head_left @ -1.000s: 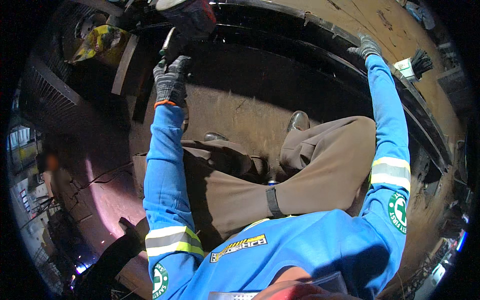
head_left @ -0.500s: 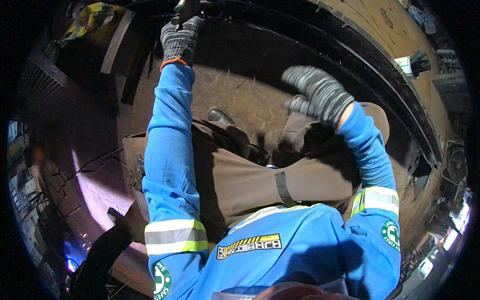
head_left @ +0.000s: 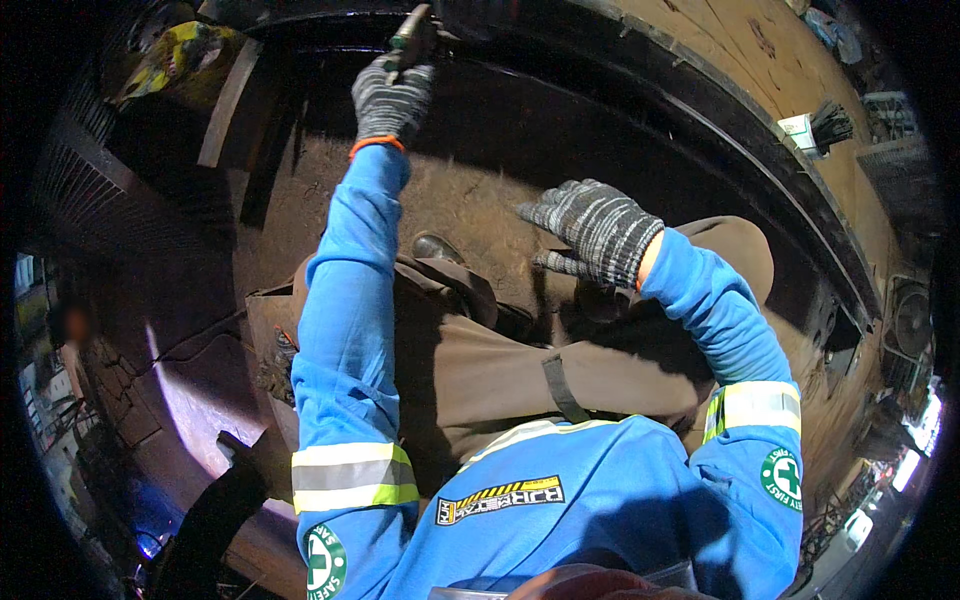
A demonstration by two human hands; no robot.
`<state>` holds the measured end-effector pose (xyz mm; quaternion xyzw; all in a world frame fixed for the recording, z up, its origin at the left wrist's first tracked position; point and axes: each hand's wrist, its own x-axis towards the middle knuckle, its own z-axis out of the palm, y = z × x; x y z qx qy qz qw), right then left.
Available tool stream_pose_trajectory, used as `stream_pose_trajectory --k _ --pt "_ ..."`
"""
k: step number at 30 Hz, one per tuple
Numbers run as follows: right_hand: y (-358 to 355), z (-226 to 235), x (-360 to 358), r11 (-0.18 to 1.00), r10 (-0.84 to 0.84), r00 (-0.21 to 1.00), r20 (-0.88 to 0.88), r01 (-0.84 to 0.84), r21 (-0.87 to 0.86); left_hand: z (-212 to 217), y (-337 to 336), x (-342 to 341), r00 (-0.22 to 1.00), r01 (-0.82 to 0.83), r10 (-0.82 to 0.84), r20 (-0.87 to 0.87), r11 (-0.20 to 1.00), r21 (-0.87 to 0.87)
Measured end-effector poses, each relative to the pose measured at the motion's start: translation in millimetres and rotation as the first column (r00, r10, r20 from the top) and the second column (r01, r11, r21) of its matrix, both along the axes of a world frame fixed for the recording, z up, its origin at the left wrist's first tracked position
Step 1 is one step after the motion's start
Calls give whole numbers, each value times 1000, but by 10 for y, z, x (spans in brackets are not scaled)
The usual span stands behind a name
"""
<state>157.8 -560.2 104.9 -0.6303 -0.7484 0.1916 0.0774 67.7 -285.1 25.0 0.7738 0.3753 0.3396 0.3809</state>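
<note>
My left hand (head_left: pixel 393 103), in a grey-and-black knit glove with an orange cuff, reaches far out at the upper left. Its fingers are closed around a narrow tool with a pale greenish body (head_left: pixel 408 32); its exact kind is not clear. Beside it runs a long dark metal beam (head_left: pixel 690 108), curved by the lens. My right hand (head_left: pixel 600 232), gloved alike, hovers over my lap near my knee. It holds nothing, its fingers stretched leftward and the thumb apart.
A white-and-green box (head_left: pixel 798 131) of dark thin rods (head_left: pixel 831 126) lies on the brown surface (head_left: pixel 745 50) beyond the beam. At the upper left are a yellow bag (head_left: pixel 182 62) and a flat bar (head_left: pixel 229 103). A person (head_left: pixel 76 335) and blue welding glow (head_left: pixel 150 543) appear far left.
My left hand has moved right and slightly nearer with the tool. My right hand has shifted left and a little nearer, its fingers still stretched.
</note>
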Motion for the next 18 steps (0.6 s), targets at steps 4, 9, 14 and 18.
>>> stream_pose_trajectory --k 4,9,14,18 --pt "-112 -140 11 984 -8 1000 29 13 -176 -36 -301 154 978 79 -59 -201 992 94" --pt "-111 -309 4 932 11 1000 15 -5 -362 319 -727 224 928 268 -243 -282 962 54" --pt "-232 -458 102 938 -5 998 58 25 -347 544 -1113 279 874 436 -438 -210 898 -56" --pt "-230 -468 106 893 -28 992 126 81 -443 518 -1245 303 844 512 -511 -162 858 -38"
